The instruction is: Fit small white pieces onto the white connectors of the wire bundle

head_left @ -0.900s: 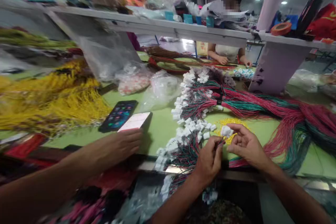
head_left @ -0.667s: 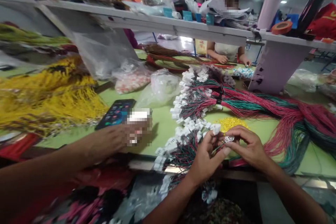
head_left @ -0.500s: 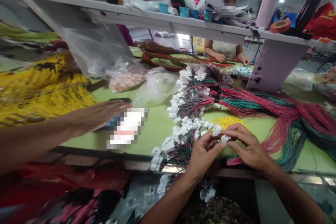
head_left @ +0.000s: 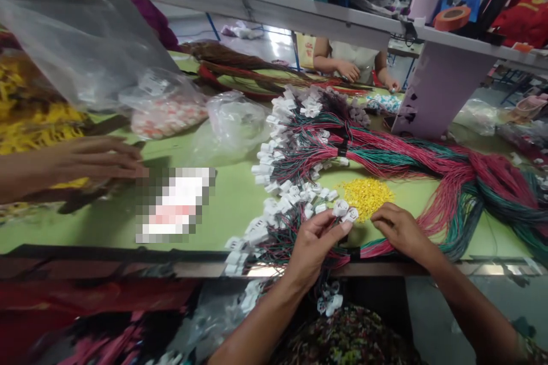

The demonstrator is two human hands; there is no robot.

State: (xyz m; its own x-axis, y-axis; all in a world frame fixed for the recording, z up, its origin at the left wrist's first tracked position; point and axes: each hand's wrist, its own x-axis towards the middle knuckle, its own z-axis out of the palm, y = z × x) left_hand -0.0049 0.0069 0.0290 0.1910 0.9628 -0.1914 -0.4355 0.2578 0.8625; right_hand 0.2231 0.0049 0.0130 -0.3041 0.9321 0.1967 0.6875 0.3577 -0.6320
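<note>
My left hand (head_left: pixel 312 245) pinches a small white plastic connector (head_left: pixel 345 210) on thin red and green wires, at the near edge of the green table (head_left: pixel 233 205). Just to its right, my right hand (head_left: pixel 396 228) rests with fingers curled on the red and green wire bundle (head_left: pixel 428 174), beside a small heap of yellow parts (head_left: pixel 366 197). Whether the right fingers hold anything I cannot see. A curved row of white connectors (head_left: pixel 282 182) with wires lies left of my left hand.
Another person's hand (head_left: pixel 92 159) reaches in from the left, over yellow wire bundles (head_left: pixel 29 120). Clear plastic bags (head_left: pixel 233 122) lie behind. A blurred rectangle (head_left: pixel 173 205) lies on the table. A shelf (head_left: pixel 274 5) spans above; a person (head_left: pixel 355 65) works across the table.
The view has tilted down. My hands have parted: the right one dropped onto the wires by the yellow heap, the left kept the connector. The other person's hand withdrew leftward off the phones.
</note>
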